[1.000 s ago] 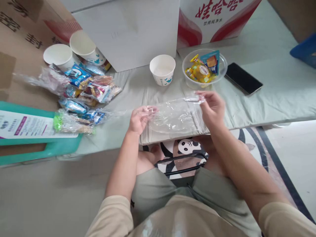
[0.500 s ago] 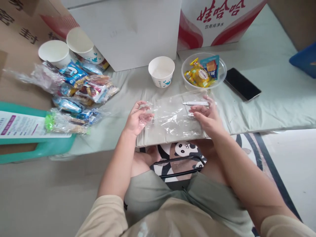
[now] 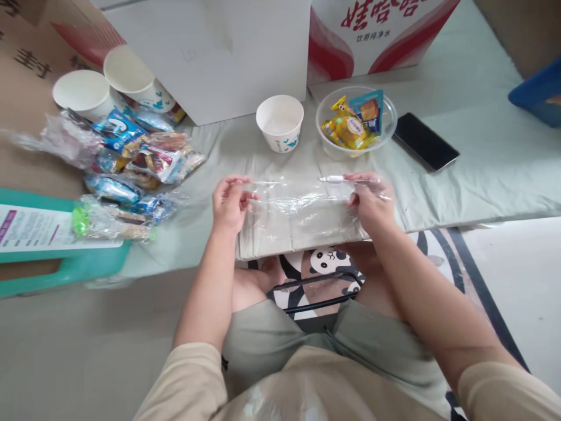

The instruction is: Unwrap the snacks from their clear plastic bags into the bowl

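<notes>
A clear plastic zip bag point(image 3: 298, 202) is stretched between my two hands just above the pale green mat point(image 3: 460, 169). My left hand point(image 3: 230, 202) pinches its left end, and my right hand point(image 3: 370, 199) pinches its right end near the white slider point(image 3: 332, 179). The bag looks empty. A clear bowl point(image 3: 356, 124) with yellow and blue snack packets stands beyond my right hand, and a white paper cup point(image 3: 280, 121) stands beside it.
A pile of wrapped snacks point(image 3: 131, 164) lies at the left, with two more paper cups point(image 3: 109, 88) behind it. A black phone point(image 3: 424, 149) lies right of the bowl. White and red cartons point(image 3: 245, 47) stand at the back. A teal stool point(image 3: 56, 257) sits at the far left.
The bag was held up, then laid flat on the mat, and now it is pulled taut between both hands. My hands have moved a little further apart.
</notes>
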The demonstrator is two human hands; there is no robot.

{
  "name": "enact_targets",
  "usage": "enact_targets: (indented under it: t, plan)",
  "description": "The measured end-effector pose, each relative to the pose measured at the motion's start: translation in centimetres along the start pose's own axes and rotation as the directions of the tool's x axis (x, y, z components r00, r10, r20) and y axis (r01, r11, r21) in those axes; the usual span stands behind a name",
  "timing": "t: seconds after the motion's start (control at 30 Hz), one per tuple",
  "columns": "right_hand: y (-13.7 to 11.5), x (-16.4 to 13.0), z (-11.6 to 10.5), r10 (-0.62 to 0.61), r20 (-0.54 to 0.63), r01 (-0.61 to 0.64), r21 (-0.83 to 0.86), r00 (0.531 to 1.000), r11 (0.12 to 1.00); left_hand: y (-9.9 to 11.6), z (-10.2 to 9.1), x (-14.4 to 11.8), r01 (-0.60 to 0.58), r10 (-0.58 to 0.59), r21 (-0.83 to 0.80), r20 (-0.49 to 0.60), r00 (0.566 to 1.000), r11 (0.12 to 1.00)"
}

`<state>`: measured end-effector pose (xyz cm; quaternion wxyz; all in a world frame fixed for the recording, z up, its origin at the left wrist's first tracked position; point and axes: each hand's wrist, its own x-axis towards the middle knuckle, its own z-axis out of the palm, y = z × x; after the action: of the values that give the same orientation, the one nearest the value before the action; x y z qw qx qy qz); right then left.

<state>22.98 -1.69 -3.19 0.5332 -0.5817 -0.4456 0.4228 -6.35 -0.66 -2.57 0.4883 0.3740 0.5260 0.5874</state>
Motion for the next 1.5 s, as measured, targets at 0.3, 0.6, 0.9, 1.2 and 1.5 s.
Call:
enact_targets:
  t: [0.3, 0.6, 0.9, 1.2, 1.5]
  plan:
    - [0.5, 0.6, 0.5, 0.072, -0.051, -0.067, 0.1, 0.996, 0.993, 0.1, 0.3, 0.1, 0.315, -0.31, 0.019, 0.232, 0.922, 0.949]
    - [0.4, 0.4, -1.0, 0.019, 0.034, -0.012, -0.221, 0.999, 0.975, -0.9, -0.8, -0.3, -0.009, 0.007, 0.238, 0.011, 1.0, 0.971]
    - [0.9, 0.2, -2.6, -0.373, -0.047, 0.287, -0.554, 0.926, 0.781, -1.6, -2.6, 0.3, 0.11, -0.069, 0.48, -0.101, 0.992, 0.87]
    - [0.2, -3.4, -2.1, -0.227, 0.786, 0.74, -0.381, 0.575, 0.554, 2.1, -3.1, -4.3, -0.283, 0.408, 0.655, -0.041, 0.912, 0.701]
    - [0.8, -2.8, -1.9, -0.259, 0.772, 0.754, -0.391, 0.581, 0.527, 0.7, -1.5, -3.9, -0.36, 0.205, 0.658, 0.303, 0.931, 0.661]
